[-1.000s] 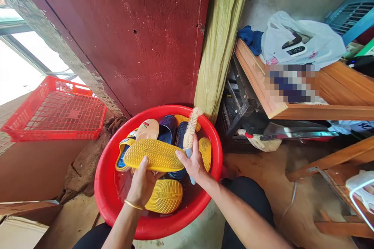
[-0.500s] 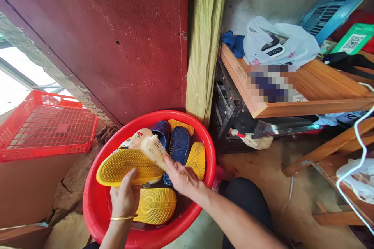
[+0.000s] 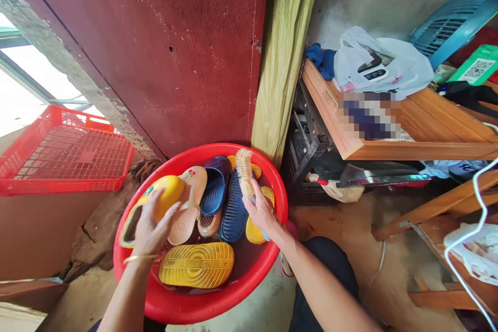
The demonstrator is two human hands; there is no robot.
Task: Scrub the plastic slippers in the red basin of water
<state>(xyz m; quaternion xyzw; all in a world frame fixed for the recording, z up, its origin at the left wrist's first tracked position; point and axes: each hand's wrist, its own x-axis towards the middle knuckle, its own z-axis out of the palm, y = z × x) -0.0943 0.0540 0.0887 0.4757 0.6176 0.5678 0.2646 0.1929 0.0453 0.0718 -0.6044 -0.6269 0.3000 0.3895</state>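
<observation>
A round red basin (image 3: 282, 192) holds dark water and several slippers. My left hand (image 3: 153, 223), fingers spread, is over a yellow slipper (image 3: 171, 192) with its upper facing up at the basin's left side; whether the fingers touch it is unclear. My right hand (image 3: 262, 213) grips a pale-bristled brush (image 3: 245, 171) above the navy slippers. A yellow slipper (image 3: 196, 265) lies sole up in front. Between the hands are a beige slipper (image 3: 194, 181) and a navy slipper (image 3: 213, 187). Another navy slipper (image 3: 232, 212) shows its sole beside them.
A red plastic crate (image 3: 78, 153) stands at the left. Behind the basin are a red door (image 3: 194, 52) and a yellowish curtain (image 3: 288, 62). At right, a wooden table (image 3: 420, 151) bears a white plastic bag (image 3: 383, 65). A white cable (image 3: 480, 207) hangs near the right edge.
The yellow slipper has turned from sole up to upper up, and my left hand's fingers have spread. My right hand has moved the brush away, rightward. The view has shifted slightly.
</observation>
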